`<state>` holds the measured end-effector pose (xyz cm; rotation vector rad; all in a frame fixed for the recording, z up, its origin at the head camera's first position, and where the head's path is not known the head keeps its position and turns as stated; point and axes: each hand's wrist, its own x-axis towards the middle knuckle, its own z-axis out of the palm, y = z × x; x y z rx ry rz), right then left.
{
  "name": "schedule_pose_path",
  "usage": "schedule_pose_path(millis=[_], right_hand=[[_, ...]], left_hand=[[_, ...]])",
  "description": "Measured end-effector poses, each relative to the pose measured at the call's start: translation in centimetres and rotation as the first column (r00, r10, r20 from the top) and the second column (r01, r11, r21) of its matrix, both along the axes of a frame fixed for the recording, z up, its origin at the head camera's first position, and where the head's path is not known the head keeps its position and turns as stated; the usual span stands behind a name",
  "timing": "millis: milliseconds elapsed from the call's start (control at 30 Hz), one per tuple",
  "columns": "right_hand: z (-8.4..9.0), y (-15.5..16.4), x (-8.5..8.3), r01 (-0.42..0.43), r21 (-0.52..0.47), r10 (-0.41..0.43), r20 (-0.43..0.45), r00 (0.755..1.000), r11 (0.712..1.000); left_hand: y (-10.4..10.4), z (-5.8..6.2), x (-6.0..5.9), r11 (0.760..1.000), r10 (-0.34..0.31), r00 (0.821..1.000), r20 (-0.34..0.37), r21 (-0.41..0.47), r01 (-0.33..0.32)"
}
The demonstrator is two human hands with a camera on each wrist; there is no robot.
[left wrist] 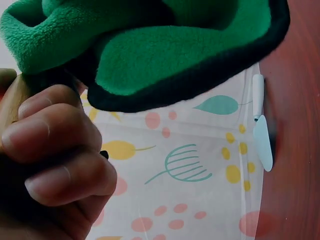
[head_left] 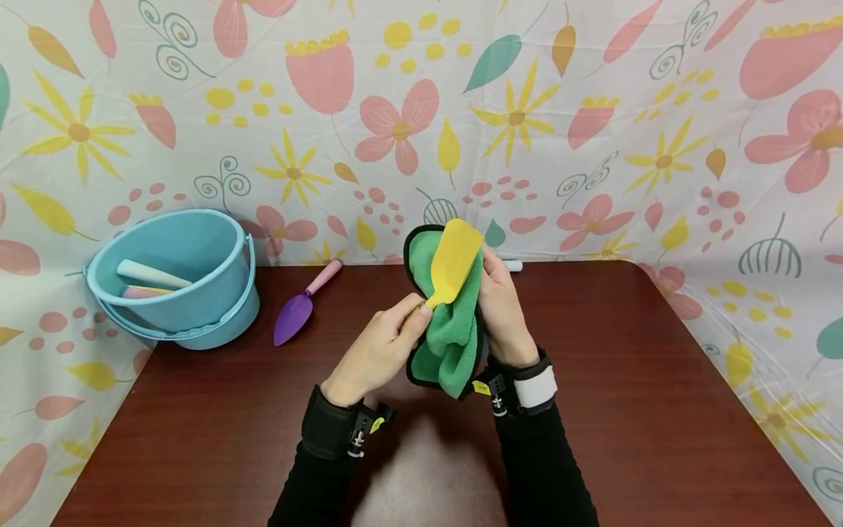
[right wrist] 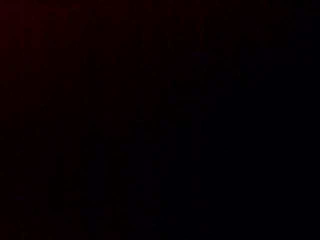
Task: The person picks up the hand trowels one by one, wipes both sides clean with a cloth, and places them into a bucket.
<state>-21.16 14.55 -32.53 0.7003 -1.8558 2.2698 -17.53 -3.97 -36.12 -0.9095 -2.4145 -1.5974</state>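
Observation:
In the head view my left hand [head_left: 374,351] grips a yellow toy shovel [head_left: 454,262] near the neck, its blade tilted up to the right. Behind the blade, my right hand [head_left: 503,307] holds up a green cloth [head_left: 454,344] with a black border; most of its fingers are hidden by the cloth. The cloth hangs in folds and lies against the back of the blade. Seen from the left wrist, the left hand's curled fingers [left wrist: 60,135] are below the cloth [left wrist: 150,60]. The right wrist view is almost wholly dark.
A light blue bucket [head_left: 217,252] stands at the left with several pale-handled items inside. Beside it lies a purple trowel [head_left: 293,319] with a pink handle. A pale blue trowel [left wrist: 262,142] lies at the back table edge, mostly hidden in the head view. Patterned fabric [head_left: 593,183] hangs behind.

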Motion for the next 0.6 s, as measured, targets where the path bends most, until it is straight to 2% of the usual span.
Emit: schedule_pose_path(millis=[233, 600], right_hand=[[-0.3, 0.8, -0.4, 0.034, -0.065, -0.034, -0.002, 0.999, 0.997], [0.2, 2.3, -0.2, 0.087, -0.176, -0.084, 0.024, 0.996, 0.981]], left_hand=[[0.1, 0.2, 0.1, 0.998, -0.053, 0.996, 0.074, -0.032, 0.056], [0.0, -0.2, -0.1, 0.988, -0.093, 0.993, 0.07, -0.114, 0.1]])
